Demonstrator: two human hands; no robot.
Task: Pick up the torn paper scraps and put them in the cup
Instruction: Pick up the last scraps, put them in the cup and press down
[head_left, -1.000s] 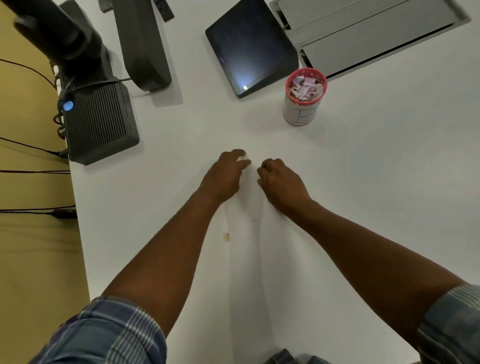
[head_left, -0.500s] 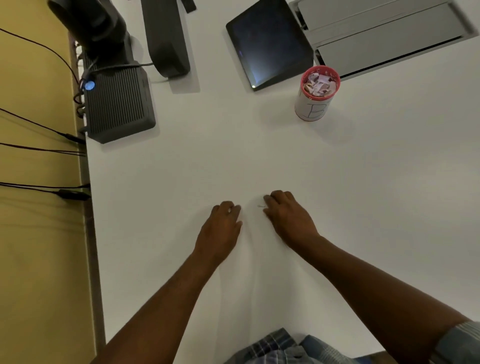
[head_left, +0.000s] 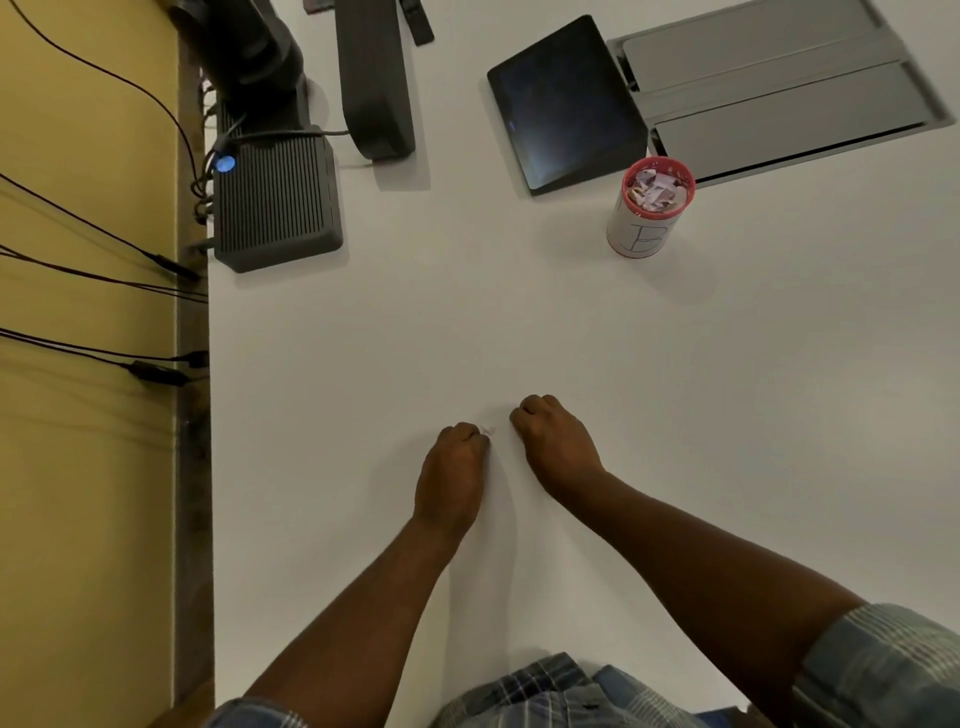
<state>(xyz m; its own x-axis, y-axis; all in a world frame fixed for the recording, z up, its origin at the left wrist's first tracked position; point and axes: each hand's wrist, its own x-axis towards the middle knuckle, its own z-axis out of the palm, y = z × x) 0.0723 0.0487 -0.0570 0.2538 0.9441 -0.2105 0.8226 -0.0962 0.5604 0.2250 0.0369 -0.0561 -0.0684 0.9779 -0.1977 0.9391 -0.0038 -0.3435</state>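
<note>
Close to the person, both hands rest on the white counter (head_left: 675, 415) with fingers curled under. The left hand (head_left: 454, 470) and the right hand (head_left: 556, 441) sit side by side, far on the near side of the cup (head_left: 649, 208). Between their fingertips lies one tiny pale scrap (head_left: 487, 429). It is so small that I cannot tell if either hand pinches it or only touches it.

To do this step well, I think one hand should pinch the scrap with a fingertip and thumb, and the other hand can hold it from sliding. A thin scrap lies flat, so a nail under its edge may help. Then lift it slowly so it does not drop.

Farther away stands the cup with its red rim, nearly full of paper scraps (head_left: 655, 187). The way from the hands to the cup is bare counter, so nothing blocks it. Just behind the cup lie a dark tablet (head_left: 566, 98) and a grey tray (head_left: 779, 88). Far left of the cup sits a dark ribbed box (head_left: 278, 202) with a blue light, and wires (head_left: 104, 265) hang off that edge.
</note>
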